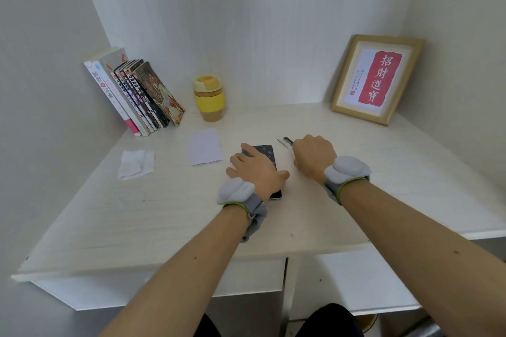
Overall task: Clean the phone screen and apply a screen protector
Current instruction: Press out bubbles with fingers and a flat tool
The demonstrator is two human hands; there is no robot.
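Note:
A dark phone point(263, 154) lies flat on the white desk point(164, 216), screen up. My left hand point(253, 169) rests on it with fingers spread flat, covering its lower half. My right hand point(313, 156) is just right of the phone, fingers curled round a small thin black-and-white strip point(285, 142) that sticks out at its far side. A white sheet point(204, 150), perhaps the protector's packet, lies left of the phone. A crumpled white wipe point(136, 163) sits farther left.
Several books point(137, 96) lean against the left wall at the back. A yellow lidded cup point(209, 97) stands beside them. A gold-framed red calligraphy picture point(376, 79) leans in the back right corner. Both wrists wear grey bands.

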